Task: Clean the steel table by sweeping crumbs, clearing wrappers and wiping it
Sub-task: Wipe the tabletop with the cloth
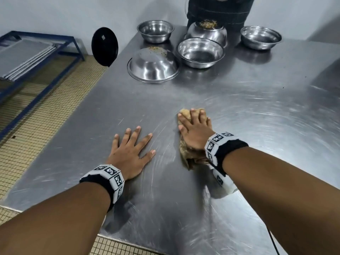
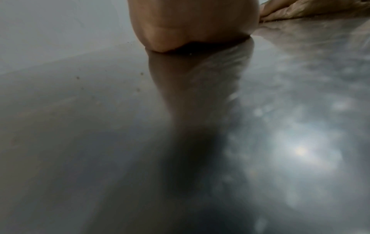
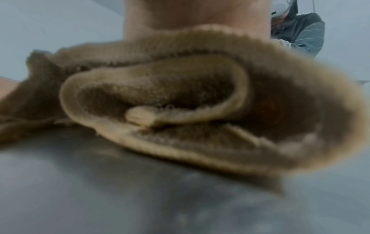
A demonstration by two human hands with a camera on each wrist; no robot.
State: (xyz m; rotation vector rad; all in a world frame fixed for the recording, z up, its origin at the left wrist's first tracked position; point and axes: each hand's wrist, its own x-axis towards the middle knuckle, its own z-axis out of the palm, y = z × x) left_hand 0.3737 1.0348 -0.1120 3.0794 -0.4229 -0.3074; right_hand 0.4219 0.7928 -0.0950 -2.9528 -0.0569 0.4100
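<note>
My right hand lies flat with straight fingers on a bunched tan cloth, pressing it onto the steel table. The right wrist view is filled by the cloth's folds under the heel of my hand. My left hand rests palm down on the bare steel, fingers spread, about a hand's width left of the cloth. In the left wrist view the heel of my left hand touches the table, with the cloth at top right. Curved wipe streaks shine around both hands.
Several steel bowls stand at the far end: one upside down, one upright, and another upside down with crumbs on it. A person in dark clothing stands behind them. The table's left edge drops to a tiled floor.
</note>
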